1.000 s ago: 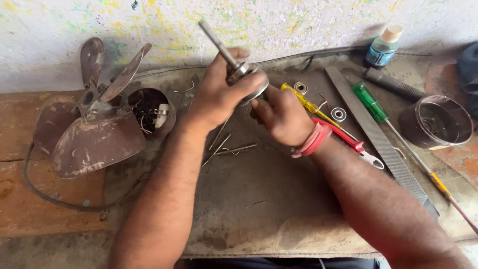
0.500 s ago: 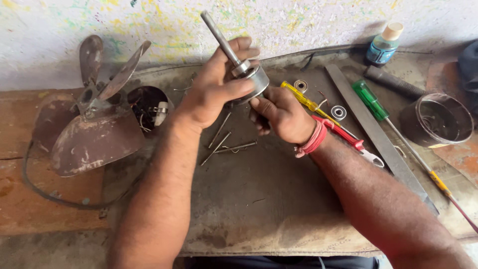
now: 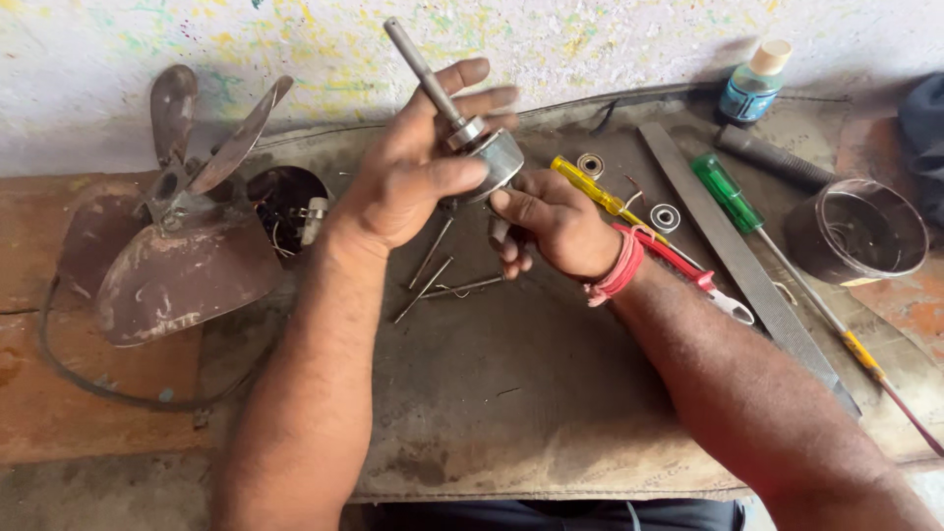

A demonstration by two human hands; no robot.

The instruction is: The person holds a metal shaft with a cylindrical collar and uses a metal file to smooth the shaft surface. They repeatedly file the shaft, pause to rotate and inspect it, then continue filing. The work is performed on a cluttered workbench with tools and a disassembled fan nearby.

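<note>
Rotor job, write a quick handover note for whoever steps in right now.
Left hand grips the rotor, shaft pointing up and left. Right hand holds it from below.
Long bolts lie loose on the mat; two bearings sit right of the hands by the yellow screwdriver.
Fan blade and motor housing lie at left.
Done: rotor is out of the housing. Left: rotor, bolts, bearings and blade remain unassembled.

A metal rotor [image 3: 492, 157] with a long shaft is being gripped by the left hand [image 3: 418, 172] and steadied from below by the right hand [image 3: 551, 221], above loose nails [image 3: 442, 280] lying on the mat [image 3: 511, 393].
</note>
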